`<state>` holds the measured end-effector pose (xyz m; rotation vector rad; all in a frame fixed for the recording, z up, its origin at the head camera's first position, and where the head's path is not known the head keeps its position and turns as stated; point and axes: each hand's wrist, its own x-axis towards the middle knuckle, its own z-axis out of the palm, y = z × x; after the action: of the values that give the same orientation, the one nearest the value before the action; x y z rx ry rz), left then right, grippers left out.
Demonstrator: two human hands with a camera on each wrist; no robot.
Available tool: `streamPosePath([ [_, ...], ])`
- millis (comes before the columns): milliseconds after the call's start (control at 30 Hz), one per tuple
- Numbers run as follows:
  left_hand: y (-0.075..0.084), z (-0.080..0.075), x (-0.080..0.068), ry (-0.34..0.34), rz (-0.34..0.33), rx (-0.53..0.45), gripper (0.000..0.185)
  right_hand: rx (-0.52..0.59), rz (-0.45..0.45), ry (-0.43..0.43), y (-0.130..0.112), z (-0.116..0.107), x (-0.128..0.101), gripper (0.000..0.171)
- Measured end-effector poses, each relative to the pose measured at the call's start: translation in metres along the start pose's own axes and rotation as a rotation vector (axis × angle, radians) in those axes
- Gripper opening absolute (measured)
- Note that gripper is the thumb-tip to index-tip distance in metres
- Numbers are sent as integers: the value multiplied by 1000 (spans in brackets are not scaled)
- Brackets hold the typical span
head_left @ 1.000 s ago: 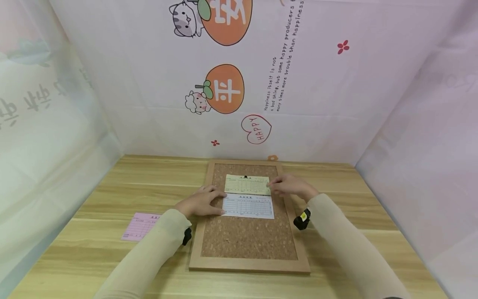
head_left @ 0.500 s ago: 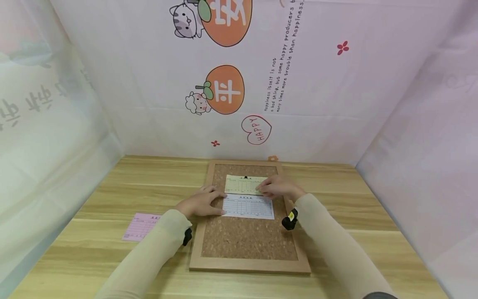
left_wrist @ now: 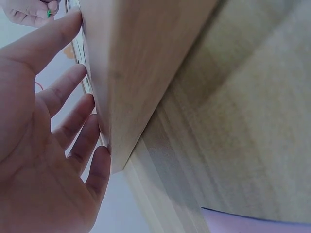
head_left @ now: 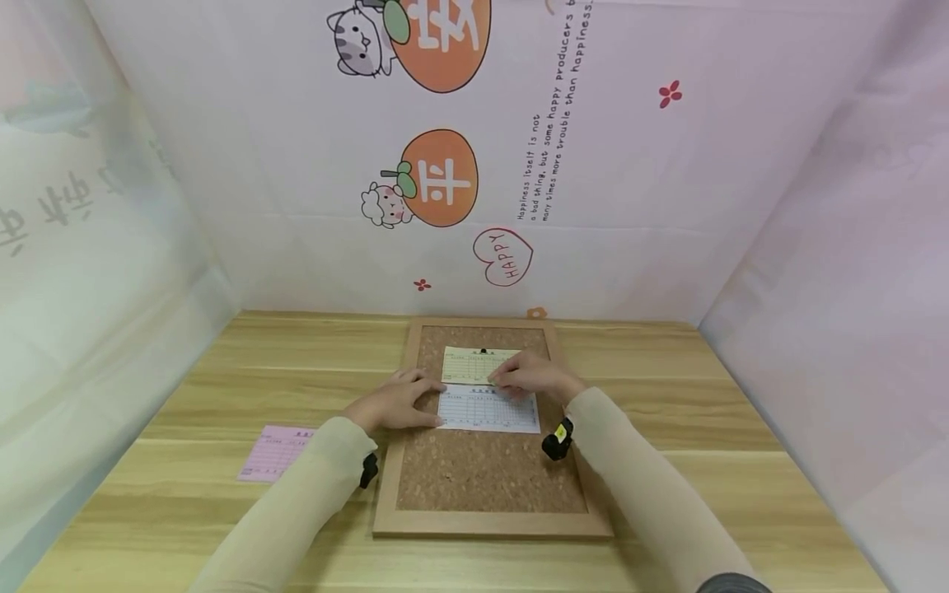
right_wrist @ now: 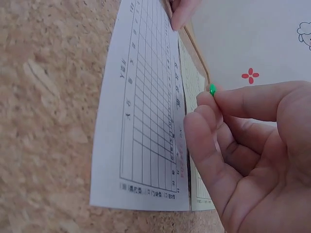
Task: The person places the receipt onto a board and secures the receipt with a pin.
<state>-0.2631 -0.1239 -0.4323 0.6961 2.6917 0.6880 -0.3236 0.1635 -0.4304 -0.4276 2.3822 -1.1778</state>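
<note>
A white printed form (head_left: pixel 482 414) lies on the framed corkboard (head_left: pixel 489 478), just below a yellow form (head_left: pixel 461 364). A black pin (head_left: pixel 483 351) sits at the yellow form's top edge. My left hand (head_left: pixel 395 402) rests at the white form's left edge, thumb and index fingertip on it; in the left wrist view its other fingers reach along the board's frame (left_wrist: pixel 129 73). My right hand (head_left: pixel 532 375) pinches a small green pushpin (right_wrist: pixel 212 90) between thumb and index finger. It is over the seam of the two forms, covering part of both.
A pink form (head_left: pixel 274 451) lies on the wooden table (head_left: pixel 208 387) left of the board, partly behind the left sleeve. A printed white curtain (head_left: pixel 593 263) closes off the back, with pale curtains at both sides.
My right hand has moved left and slightly down, from the yellow form's right edge to the seam near the white form's top middle. The left hand stays at the white form's edge.
</note>
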Motion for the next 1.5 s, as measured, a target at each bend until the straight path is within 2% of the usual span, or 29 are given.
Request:
streamPosePath([
  [167, -2, 0, 1, 8, -8, 3, 59, 17, 15, 3, -5, 2, 1, 23],
  [433, -3, 0, 1, 8, -3, -1, 60, -31, 40, 4, -13, 8, 4, 21],
  [733, -1, -1, 0, 5, 1, 3, 60, -23, 0, 34, -9, 20, 9, 23],
  [867, -1, 0, 0, 8, 0, 6, 60, -35, 5, 55, -12, 23, 7, 22],
  [1500, -2, 1, 1, 10, -10, 5, 59, -58, 29, 47, -15, 26, 10, 23],
])
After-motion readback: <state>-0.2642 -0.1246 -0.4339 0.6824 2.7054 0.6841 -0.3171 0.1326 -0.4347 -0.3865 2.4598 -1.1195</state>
